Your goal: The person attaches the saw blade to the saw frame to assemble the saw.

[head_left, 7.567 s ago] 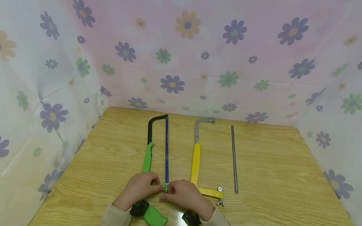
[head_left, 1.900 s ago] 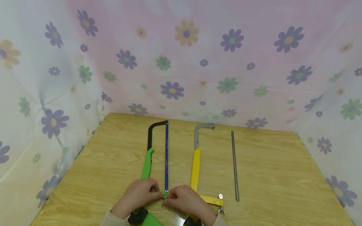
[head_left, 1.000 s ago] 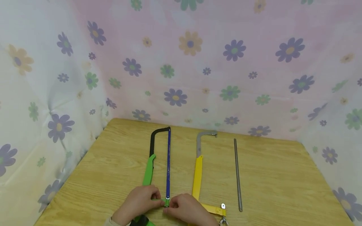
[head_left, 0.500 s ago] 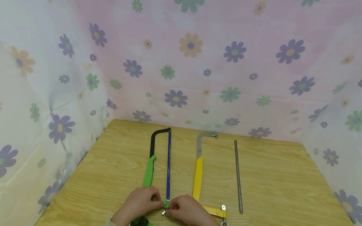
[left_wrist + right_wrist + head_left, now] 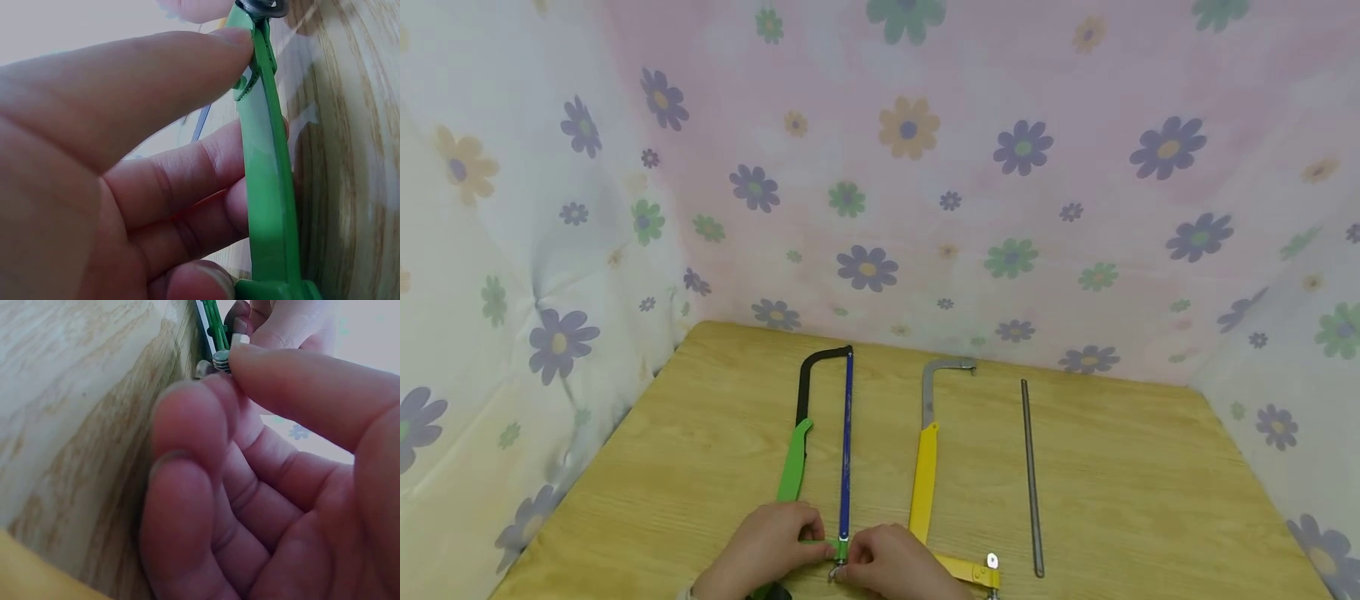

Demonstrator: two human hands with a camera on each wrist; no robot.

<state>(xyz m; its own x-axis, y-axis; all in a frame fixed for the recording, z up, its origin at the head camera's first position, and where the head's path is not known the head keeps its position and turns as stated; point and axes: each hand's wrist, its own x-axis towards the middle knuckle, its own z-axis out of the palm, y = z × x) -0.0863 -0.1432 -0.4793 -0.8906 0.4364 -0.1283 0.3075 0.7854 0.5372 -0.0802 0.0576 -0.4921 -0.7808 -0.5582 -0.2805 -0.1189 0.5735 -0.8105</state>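
Note:
A hacksaw with a green-and-black frame [image 5: 793, 462] lies on the table, a blue blade [image 5: 847, 450] running along its right side. My left hand [image 5: 767, 542] holds the frame's near green arm [image 5: 265, 187], thumb on one face and fingers behind it. My right hand [image 5: 898, 562] pinches the metal wing nut [image 5: 834, 573] at the blade's near end between thumb and fingertip. In the right wrist view, screw threads [image 5: 221, 360] show beside the thumb. The green handle is mostly out of view below the left hand.
To the right lies a yellow hacksaw frame [image 5: 925, 475] with no blade fitted, its near arm beside my right hand. Farther right is a loose grey hacksaw blade [image 5: 1032, 475]. Flowered cloth [image 5: 947, 250] walls the wooden table [image 5: 1120, 483] at the back and sides.
Both hands stay at the near end of the green hacksaw. The right fingers shift around the wing nut, whose wing shows at differing angles. The head view has tilted up, so everything sits lower.

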